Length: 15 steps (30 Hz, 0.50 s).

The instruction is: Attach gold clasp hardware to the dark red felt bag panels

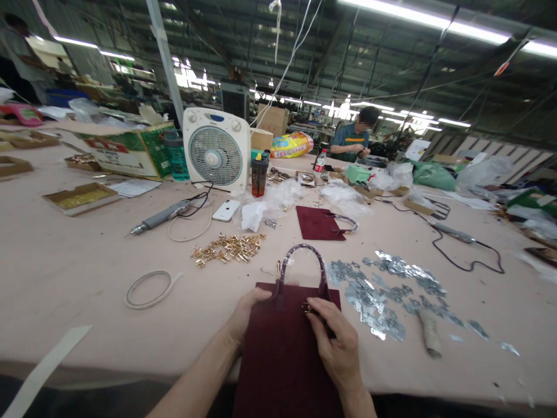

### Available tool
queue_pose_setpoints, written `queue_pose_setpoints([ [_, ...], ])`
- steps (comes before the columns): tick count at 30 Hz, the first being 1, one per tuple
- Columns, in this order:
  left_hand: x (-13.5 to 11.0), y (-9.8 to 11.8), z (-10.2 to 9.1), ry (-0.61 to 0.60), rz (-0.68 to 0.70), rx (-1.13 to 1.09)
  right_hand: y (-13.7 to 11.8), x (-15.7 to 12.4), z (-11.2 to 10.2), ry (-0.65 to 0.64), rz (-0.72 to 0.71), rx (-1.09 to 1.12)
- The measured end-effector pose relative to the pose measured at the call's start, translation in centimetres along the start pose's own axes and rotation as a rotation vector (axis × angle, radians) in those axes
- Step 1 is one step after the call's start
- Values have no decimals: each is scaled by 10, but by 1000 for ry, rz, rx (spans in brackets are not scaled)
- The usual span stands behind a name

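A dark red handbag [278, 354] with a plastic-wrapped handle [303, 248] lies before me, overhanging the table's near edge. My left hand [246, 313] grips its upper left edge, thumb on the front, the other fingers hidden. With thumb and fingertips, my right hand [337, 337] pinches a small gold-coloured metal fitting [306, 307] against the bag's front, near the right base of the handle. Another gold fitting [278, 270] stands by the handle's left base. Gold metal fittings [230, 248] are heaped beyond the bag, and flat silver metal plates [369, 296] are scattered to its right.
A second red bag [319, 223] lies farther back. A corded power screwdriver [161, 216], tape roll [148, 289], phone [225, 210], fan [215, 148] and drink cup [259, 177] stand or lie leftward. Another corded tool [452, 232] is at right. A person [351, 139] works across the table.
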<state>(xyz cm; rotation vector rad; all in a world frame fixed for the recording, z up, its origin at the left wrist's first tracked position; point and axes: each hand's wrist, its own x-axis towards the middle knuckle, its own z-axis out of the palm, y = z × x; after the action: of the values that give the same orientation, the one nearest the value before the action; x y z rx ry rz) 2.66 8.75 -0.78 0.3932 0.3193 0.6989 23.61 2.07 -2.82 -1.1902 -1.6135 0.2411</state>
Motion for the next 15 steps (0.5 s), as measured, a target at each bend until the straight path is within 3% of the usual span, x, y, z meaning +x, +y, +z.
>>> queue_pose_setpoints([
  [15,1,-1,2,98,2,-13,3,-4,8,8,-26,-159],
])
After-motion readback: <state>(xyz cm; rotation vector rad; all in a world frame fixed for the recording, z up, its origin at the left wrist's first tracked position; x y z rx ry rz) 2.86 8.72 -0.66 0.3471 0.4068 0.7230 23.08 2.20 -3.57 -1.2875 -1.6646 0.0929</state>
